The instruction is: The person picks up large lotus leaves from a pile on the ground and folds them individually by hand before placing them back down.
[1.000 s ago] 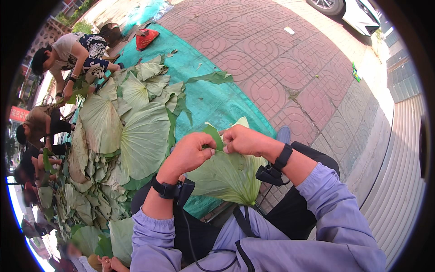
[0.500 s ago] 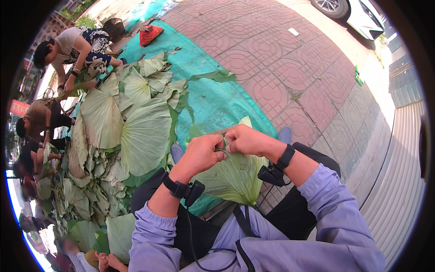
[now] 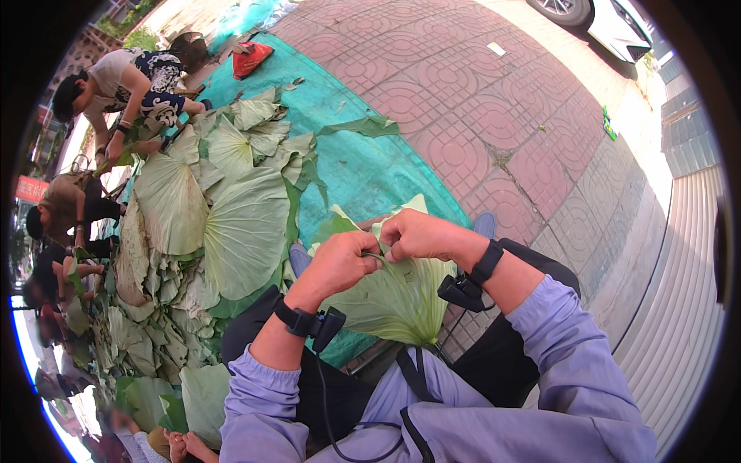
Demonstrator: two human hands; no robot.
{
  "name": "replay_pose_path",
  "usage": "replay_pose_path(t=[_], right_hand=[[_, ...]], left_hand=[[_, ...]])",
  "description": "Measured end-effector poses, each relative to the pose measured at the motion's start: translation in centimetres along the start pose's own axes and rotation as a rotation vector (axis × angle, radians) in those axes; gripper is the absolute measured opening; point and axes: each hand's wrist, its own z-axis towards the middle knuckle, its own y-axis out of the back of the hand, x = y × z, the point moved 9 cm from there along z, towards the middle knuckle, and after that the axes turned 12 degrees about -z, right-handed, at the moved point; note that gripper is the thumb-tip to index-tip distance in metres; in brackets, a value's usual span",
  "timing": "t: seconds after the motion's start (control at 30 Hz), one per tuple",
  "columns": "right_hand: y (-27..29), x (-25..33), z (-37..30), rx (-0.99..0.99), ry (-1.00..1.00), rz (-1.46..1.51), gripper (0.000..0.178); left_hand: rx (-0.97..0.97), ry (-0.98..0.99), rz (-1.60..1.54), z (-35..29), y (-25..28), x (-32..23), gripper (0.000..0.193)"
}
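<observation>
A large pale green lotus leaf (image 3: pixel 394 301) hangs between my knees, its veins gathering to a point near my lap. My left hand (image 3: pixel 345 264) pinches the leaf's upper part, fingers curled. Right beside it, my right hand (image 3: pixel 417 235) also has its fingers closed on the leaf. A thin green strip, perhaps a stem or rolled edge, runs between the two sets of fingertips. More leaf stands up behind my hands, partly hidden by them. Black straps with small dark devices are on both my wrists.
To my left, a big heap of lotus leaves (image 3: pixel 247 224) lies on a teal tarp (image 3: pixel 363 177). A red bag (image 3: pixel 251 59) sits at its far end. Several people work along the heap's left side. Reddish paving (image 3: pixel 448 100) and a white car (image 3: pixel 617 31) lie beyond.
Both hands stay nearly in place, still closed on the leaf. A bit more of the leaf's far edge shows behind my left hand. The view has shifted very slightly.
</observation>
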Motion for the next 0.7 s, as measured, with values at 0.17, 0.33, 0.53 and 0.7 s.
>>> replay_pose_path(t=[0.17, 0.33, 0.53, 0.7], right_hand=[[0.1, 0.0, -0.2, -0.013, 0.043, -0.045, 0.01], [0.0, 0.1, -0.3, 0.023, 0.066, -0.152, 0.011], [0.1, 0.9, -0.5, -0.019, 0.107, -0.185, 0.011], [0.2, 1.0, -0.7, -0.019, 0.097, -0.209, 0.01]], left_hand=[[0.017, -0.026, -0.002, -0.1, 0.1, 0.0, 0.013], [0.048, -0.04, 0.028, -0.3, -0.3, -1.0, 0.015], [0.059, -0.119, 0.054, -0.6, -0.4, -1.1, 0.015], [0.112, -0.021, -0.066, -0.3, -1.1, -0.2, 0.013]])
